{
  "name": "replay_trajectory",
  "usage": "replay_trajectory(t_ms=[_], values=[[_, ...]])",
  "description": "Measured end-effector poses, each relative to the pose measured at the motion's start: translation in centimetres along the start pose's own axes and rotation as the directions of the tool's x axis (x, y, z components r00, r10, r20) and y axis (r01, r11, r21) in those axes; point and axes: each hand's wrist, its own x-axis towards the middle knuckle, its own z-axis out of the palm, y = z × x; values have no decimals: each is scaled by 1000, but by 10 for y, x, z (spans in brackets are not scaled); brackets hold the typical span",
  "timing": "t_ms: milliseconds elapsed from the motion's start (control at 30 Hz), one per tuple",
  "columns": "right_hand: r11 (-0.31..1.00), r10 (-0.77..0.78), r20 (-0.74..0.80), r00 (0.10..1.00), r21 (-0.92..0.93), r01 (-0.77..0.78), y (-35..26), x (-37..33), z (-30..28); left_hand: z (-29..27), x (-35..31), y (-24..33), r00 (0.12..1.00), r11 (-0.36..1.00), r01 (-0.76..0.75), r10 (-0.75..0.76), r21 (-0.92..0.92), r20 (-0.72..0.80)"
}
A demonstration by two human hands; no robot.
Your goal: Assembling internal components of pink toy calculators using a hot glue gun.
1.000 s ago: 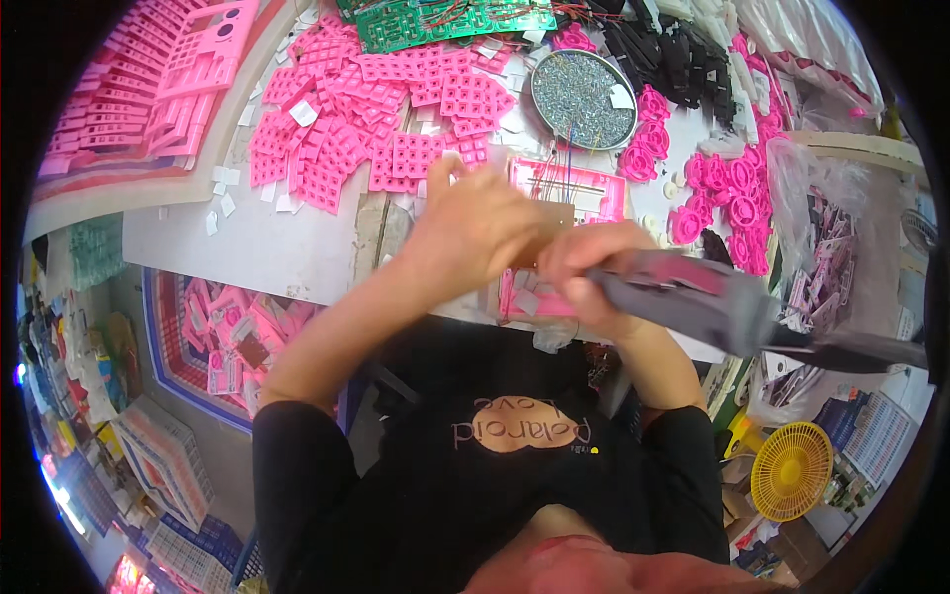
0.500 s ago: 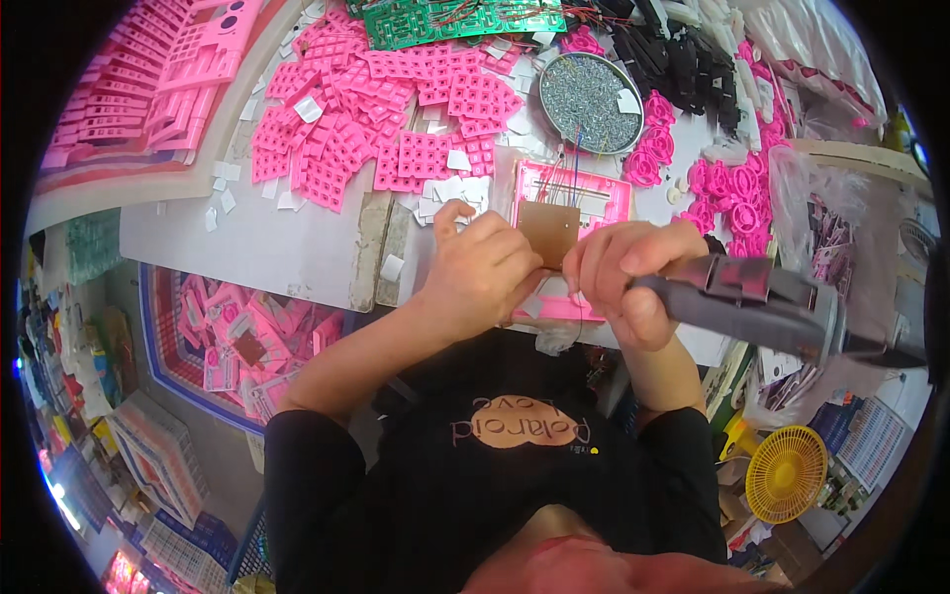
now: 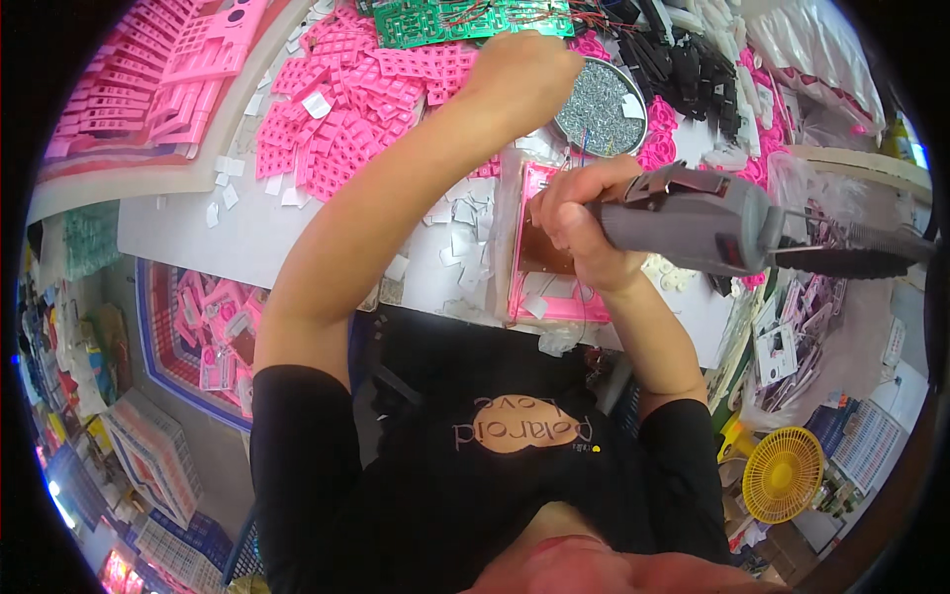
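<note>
Your right hand [image 3: 579, 223] wraps its fingers tight round a grey electric screwdriver [image 3: 693, 218]; your left hand [image 3: 520, 69] reaches over the green circuit boards [image 3: 445, 20], finger state unclear.

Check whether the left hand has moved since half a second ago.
Yes. The left hand has gone from the pink frame at the table edge out to the far side, next to the round dish of screws.

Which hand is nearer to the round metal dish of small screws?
Left. The left hand reaches out just beside the round metal dish of small screws, nearly touching; the right hand grips the grey electric screwdriver below it.
</note>
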Motion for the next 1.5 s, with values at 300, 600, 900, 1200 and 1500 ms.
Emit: replay_trajectory(t_ms=[300,600,900,1200,1500], values=[[994,57,64,996,-98,-51,-3,3,3,40,32,10,919,955,-213,125,205,373],[974,-63,-88,994,214,80,-39,6,-7,31,39,22,877,952,-234,119,198,465],[941,-42,-155,987,326,91,-49,-13,-13,37,35,21,916,969,-128,34,211,400],[929,10,-240,971,361,80,-50,-24,-21,43,34,22,935,976,-103,28,194,355],[985,-5,-511,860,-149,-83,-79,-44,-71,-56,-86,67,880,937,8,160,-350,448]])
